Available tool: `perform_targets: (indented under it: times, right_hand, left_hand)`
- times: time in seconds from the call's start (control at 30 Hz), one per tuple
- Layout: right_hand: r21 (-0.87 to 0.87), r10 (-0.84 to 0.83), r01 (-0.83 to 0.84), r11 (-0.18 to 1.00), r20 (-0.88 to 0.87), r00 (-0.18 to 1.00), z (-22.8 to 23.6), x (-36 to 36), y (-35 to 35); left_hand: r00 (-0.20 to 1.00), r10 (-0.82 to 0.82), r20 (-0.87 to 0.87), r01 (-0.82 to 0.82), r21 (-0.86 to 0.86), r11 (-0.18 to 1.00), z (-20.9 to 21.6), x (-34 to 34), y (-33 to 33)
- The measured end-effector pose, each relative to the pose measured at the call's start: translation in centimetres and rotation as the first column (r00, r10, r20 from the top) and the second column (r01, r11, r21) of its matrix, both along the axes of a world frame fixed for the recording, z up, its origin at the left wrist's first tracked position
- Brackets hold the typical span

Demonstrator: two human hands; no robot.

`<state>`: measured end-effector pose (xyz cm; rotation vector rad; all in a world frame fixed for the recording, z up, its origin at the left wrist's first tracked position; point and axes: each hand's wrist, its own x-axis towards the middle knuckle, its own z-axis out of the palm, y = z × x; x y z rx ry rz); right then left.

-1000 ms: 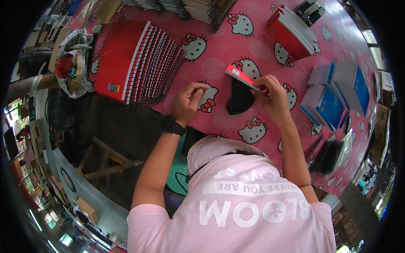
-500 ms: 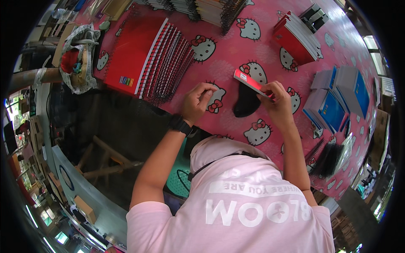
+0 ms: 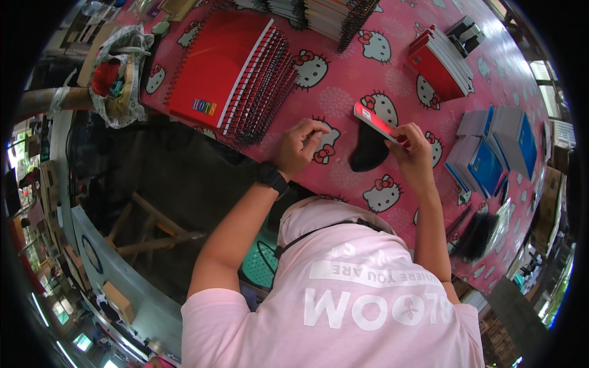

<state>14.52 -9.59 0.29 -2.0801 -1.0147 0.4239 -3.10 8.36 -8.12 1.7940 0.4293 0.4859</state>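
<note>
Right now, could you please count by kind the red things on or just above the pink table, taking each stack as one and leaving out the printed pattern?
Red spiral-notebook stack: 1
Red-covered book stack: 1
Thin red-and-white piece in the right hand's grip: 1
Total: 3

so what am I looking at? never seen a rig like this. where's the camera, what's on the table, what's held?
No robot here: these are a person's bare hands. The view looks down from a fisheye camera worn on the head, so straight edges bend. Picture left is the person's left.

The pink patterned table bears red spiral notebooks at left, and a red-covered stack and blue-covered books at right.

The right hand holds a thin red item, perhaps a booklet, above a black object. The left hand is curled, nothing visible in it.
</note>
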Motion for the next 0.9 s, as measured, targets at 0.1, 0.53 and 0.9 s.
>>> perform_targets:
  times: [0.1, 0.53, 0.9]
  right_hand:
    - [0.022, 0.018, -0.019, 1.000, 0.042, 0.999, -0.49, 0.03, -0.13]
    - [0.000, 0.002, -0.002, 1.000, 0.013, 1.000, -0.41, -0.20, -0.02]
    - [0.002, 0.016, -0.016, 1.000, 0.020, 1.000, -0.69, -0.13, -0.10]
  left_hand:
    - [1.000, -0.006, 0.024, 0.006, -0.005, 1.000, -0.02, -0.11, -0.02]
    - [0.999, -0.003, 0.045, 0.002, 0.005, 1.000, 0.24, 0.08, -0.06]
    - [0.999, 0.011, 0.042, -0.012, 0.036, 0.999, 0.14, 0.03, -0.11]
